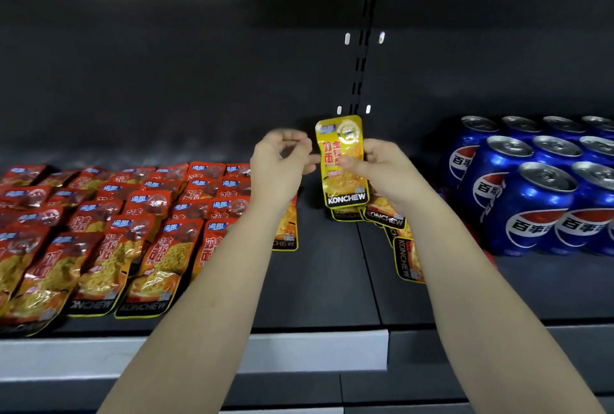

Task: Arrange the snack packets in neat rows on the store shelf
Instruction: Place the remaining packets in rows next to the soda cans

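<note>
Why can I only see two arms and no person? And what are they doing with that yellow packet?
There is no machine here. The camera sits on the person's head and looks forward and down, so you see only their arms. The right hand holds one yellow snack packet upright. The left hand is close beside it with curled fingers, but it is blurred, so I cannot tell if it touches. On the dark shelf lie rows of red snack packets on the left, a few more yellow packets partly hidden by the right arm, and blue soda cans on the right.
</note>
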Demonstrator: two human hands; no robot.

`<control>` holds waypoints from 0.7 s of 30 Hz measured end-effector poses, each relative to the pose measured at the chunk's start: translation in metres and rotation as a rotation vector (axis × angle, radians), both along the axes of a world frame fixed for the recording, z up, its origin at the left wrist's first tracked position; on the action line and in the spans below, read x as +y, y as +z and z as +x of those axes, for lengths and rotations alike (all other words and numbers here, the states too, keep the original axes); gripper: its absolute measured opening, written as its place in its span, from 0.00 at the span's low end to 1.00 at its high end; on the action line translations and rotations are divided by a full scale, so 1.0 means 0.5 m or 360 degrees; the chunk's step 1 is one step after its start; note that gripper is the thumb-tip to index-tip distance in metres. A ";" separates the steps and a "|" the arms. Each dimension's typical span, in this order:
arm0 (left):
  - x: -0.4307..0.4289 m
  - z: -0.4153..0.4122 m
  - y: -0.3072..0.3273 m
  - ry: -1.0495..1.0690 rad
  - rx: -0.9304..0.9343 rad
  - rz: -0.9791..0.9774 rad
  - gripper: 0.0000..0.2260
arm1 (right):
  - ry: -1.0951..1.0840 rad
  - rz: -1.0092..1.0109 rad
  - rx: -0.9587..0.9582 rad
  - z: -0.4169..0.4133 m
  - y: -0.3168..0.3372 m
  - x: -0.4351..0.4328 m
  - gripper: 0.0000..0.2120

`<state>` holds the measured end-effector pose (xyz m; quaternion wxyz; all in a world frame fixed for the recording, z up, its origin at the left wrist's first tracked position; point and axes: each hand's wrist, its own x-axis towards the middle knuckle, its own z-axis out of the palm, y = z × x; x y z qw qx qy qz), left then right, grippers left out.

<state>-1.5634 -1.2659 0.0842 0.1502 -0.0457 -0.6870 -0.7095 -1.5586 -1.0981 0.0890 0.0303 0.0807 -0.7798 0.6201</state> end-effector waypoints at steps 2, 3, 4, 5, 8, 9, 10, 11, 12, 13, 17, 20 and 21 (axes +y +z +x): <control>0.004 -0.001 -0.006 0.0051 -0.0028 -0.0258 0.02 | -0.0219 0.0016 0.0084 -0.007 -0.002 0.005 0.03; 0.005 -0.004 -0.013 0.0053 -0.0021 -0.0553 0.02 | -0.0326 0.0041 0.0117 -0.012 -0.005 0.009 0.03; 0.005 -0.003 -0.019 0.0021 -0.0022 -0.0866 0.03 | -0.0419 0.0057 0.0130 -0.016 -0.008 0.013 0.03; 0.006 -0.004 -0.028 -0.0046 -0.0032 -0.1117 0.05 | -0.0496 0.0060 0.0124 -0.020 -0.010 0.017 0.03; 0.013 -0.004 -0.040 -0.0293 -0.0148 -0.1480 0.06 | -0.0652 0.0085 0.0146 -0.023 -0.010 0.025 0.09; 0.015 -0.004 -0.041 -0.0354 -0.0183 -0.1520 0.06 | -0.0674 0.0087 0.0158 -0.023 -0.010 0.026 0.10; 0.017 -0.004 -0.042 -0.0398 -0.0210 -0.1533 0.06 | -0.0685 0.0082 0.0159 -0.023 -0.009 0.027 0.10; 0.017 -0.006 -0.044 -0.0419 -0.0227 -0.1521 0.06 | -0.0690 0.0084 0.0157 -0.023 -0.009 0.027 0.10; 0.018 -0.006 -0.043 -0.0430 -0.0247 -0.1485 0.06 | -0.0688 0.0089 0.0159 -0.023 -0.009 0.028 0.09; 0.018 -0.008 -0.044 -0.0435 -0.0270 -0.1421 0.07 | -0.0689 0.0106 0.0163 -0.023 -0.009 0.027 0.09; 0.018 -0.001 -0.033 -0.0253 -0.0236 -0.1160 0.07 | -0.0687 0.0174 0.0198 -0.021 -0.007 0.025 0.07; 0.008 0.002 -0.021 0.0008 -0.0189 -0.1103 0.08 | -0.0676 0.0252 0.0196 -0.022 -0.006 0.024 0.06; 0.004 0.002 -0.017 0.0065 -0.0192 -0.1105 0.08 | -0.0659 0.0285 0.0187 -0.021 -0.005 0.022 0.06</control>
